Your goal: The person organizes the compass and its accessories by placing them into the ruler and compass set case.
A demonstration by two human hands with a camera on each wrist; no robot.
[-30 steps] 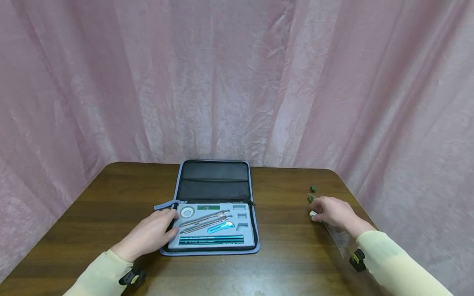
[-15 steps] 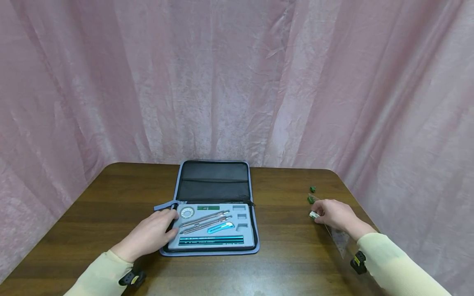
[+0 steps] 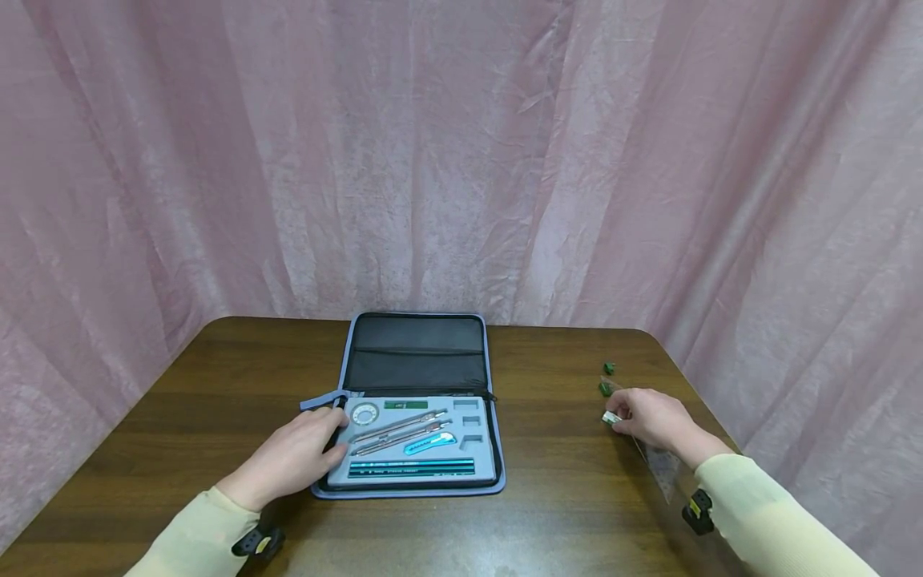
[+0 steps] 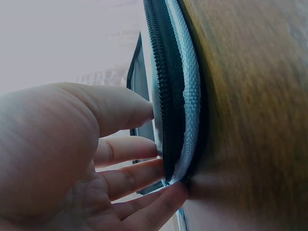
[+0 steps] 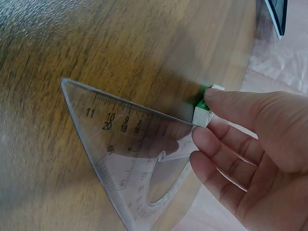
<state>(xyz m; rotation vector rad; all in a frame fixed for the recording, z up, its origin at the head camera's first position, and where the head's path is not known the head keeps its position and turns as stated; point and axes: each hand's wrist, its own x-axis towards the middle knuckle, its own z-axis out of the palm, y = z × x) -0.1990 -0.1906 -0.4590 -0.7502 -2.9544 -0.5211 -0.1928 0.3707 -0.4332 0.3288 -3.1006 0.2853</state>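
White block (image 5: pixel 201 116), squared and green-banded, is pinched between thumb and fingers of the right hand (image 3: pixel 649 417), beside a clear triangle (image 5: pixel 129 144); zippered case (image 3: pixel 413 370) is touched by the left hand (image 3: pixel 290 457), fingers extended.

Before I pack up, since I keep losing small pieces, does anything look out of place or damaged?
No damage shows. Two green pieces, a clear set square and the green-white block pinched in the right hand are outside the open case; that looks odd because its tray has three empty slots.
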